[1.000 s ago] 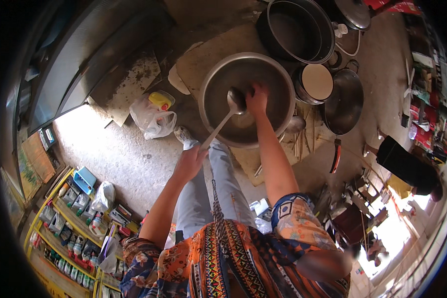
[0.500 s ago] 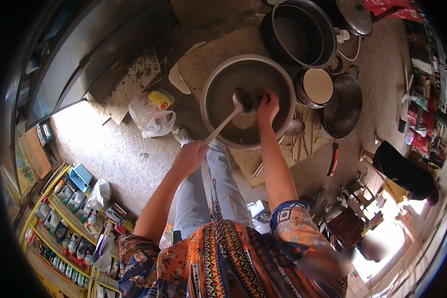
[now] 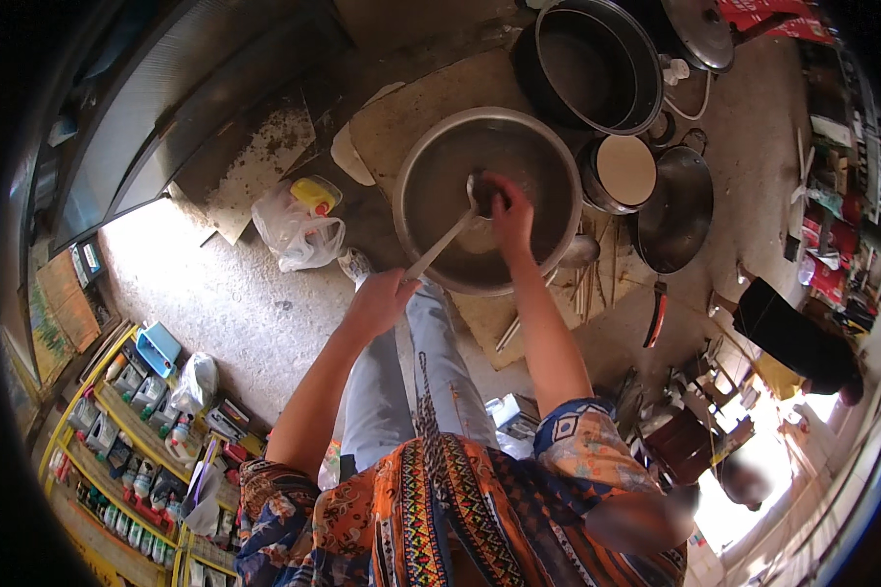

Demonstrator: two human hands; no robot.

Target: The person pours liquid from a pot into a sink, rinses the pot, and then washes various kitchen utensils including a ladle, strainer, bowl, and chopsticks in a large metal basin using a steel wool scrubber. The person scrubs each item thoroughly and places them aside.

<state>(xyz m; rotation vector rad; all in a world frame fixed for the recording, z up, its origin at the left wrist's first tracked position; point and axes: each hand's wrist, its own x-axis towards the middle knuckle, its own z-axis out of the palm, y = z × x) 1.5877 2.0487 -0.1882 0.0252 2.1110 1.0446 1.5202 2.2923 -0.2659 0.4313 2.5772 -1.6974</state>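
Handling of the ladle (image 3: 455, 233) appears under way, unfinished: the left hand (image 3: 376, 302) grips its handle at the basin's (image 3: 401, 194) seven o'clock, the right hand (image 3: 512, 221) meets its bowl mid-basin, closure indeterminable, release not yet made.

I hold a long metal ladle (image 3: 447, 243) at a slant. Its round end is near the middle of a big, round, silver basin (image 3: 436, 171) right in front of me.
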